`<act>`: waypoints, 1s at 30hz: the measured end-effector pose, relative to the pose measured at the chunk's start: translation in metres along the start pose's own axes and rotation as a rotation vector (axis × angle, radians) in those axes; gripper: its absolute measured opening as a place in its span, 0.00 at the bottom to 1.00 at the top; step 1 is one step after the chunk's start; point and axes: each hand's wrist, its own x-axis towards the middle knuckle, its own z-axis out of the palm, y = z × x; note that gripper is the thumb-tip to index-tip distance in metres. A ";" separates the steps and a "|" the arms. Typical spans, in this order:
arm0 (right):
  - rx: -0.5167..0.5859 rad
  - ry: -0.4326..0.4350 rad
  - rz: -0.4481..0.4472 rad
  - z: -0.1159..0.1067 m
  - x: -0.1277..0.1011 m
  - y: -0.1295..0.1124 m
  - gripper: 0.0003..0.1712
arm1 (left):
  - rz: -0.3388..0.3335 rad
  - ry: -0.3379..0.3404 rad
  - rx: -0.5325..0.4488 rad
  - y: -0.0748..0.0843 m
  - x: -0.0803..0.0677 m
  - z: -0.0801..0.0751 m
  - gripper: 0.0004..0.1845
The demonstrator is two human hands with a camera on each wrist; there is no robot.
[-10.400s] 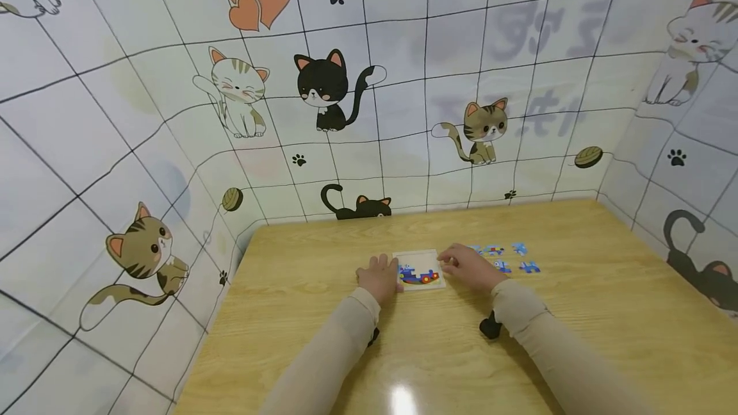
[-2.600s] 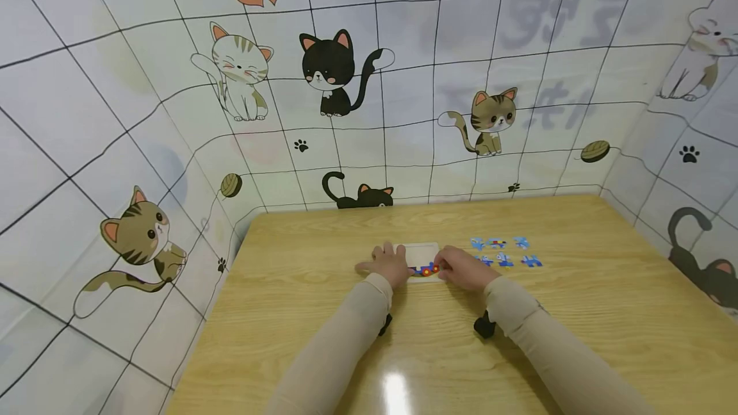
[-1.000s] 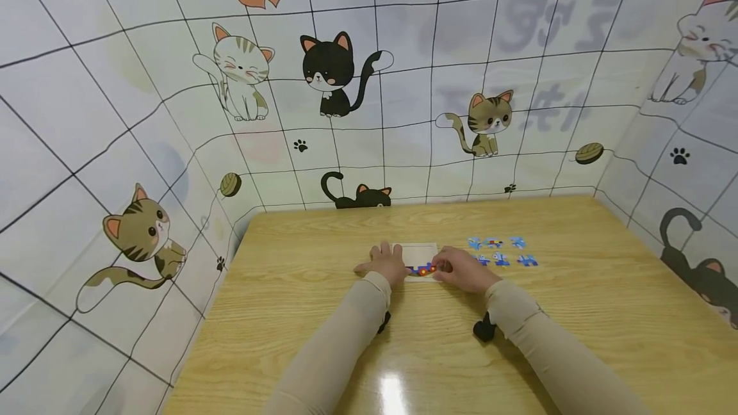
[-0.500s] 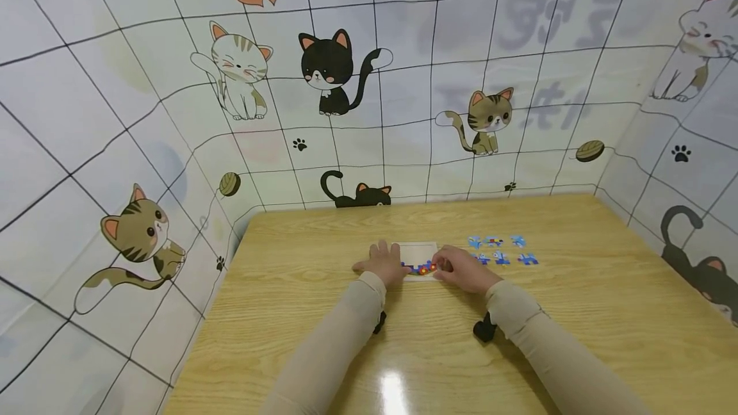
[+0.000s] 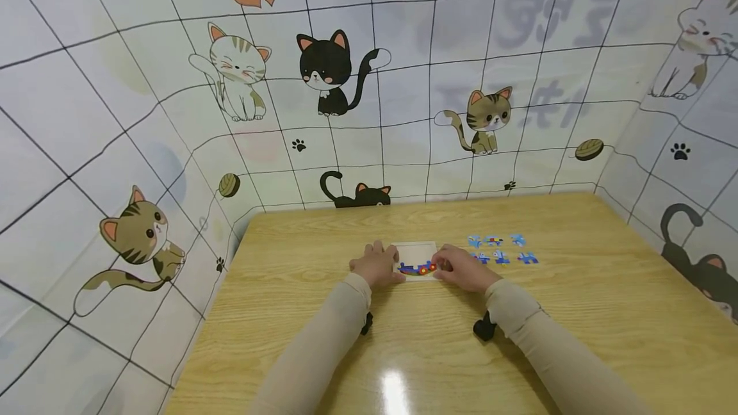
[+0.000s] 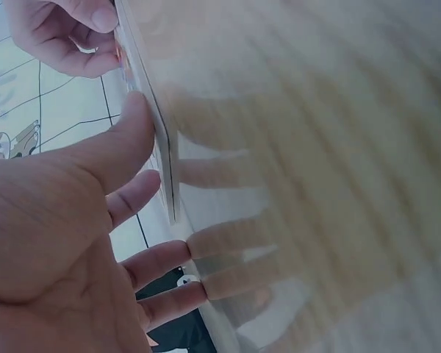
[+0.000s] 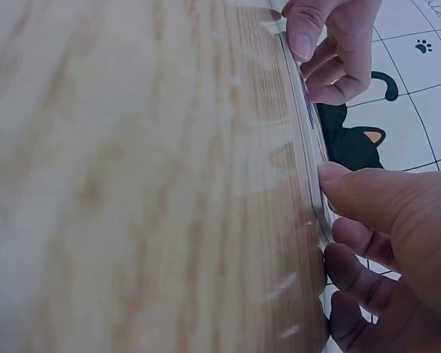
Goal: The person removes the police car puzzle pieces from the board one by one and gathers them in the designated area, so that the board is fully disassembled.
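A white puzzle tray (image 5: 416,250) lies flat on the wooden table (image 5: 323,242), with a row of blue and red pieces (image 5: 416,268) along its near edge. My left hand (image 5: 376,264) lies against the tray's left side, fingers fairly straight, its thumb (image 6: 136,118) touching the tray edge (image 6: 160,151). Curled fingers of my right hand (image 5: 458,268) sit at the row's right end, pinching a small orange-red piece (image 6: 120,53). Its thumb (image 7: 353,193) presses the thin tray rim (image 7: 306,125).
Several loose blue puzzle pieces (image 5: 500,249) lie in two short rows on the table just right of the tray. Walls with cat pictures (image 5: 323,75) close in the table's far, left and right sides. Black wrist cameras (image 5: 484,327) hang under both sleeves.
My left hand has slid slightly left off the tray, uncovering the blue left end of the piece row. The right hand has stayed at the row's right end.
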 end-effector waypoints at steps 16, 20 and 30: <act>0.082 0.013 0.057 -0.003 -0.003 -0.002 0.11 | -0.011 0.048 0.091 0.006 -0.011 -0.007 0.38; 0.094 0.012 0.056 -0.006 -0.005 -0.001 0.11 | -0.018 0.046 0.113 0.006 -0.011 -0.006 0.41; 0.035 0.086 0.046 -0.020 -0.017 0.009 0.12 | -0.012 0.042 0.122 0.007 -0.013 -0.008 0.38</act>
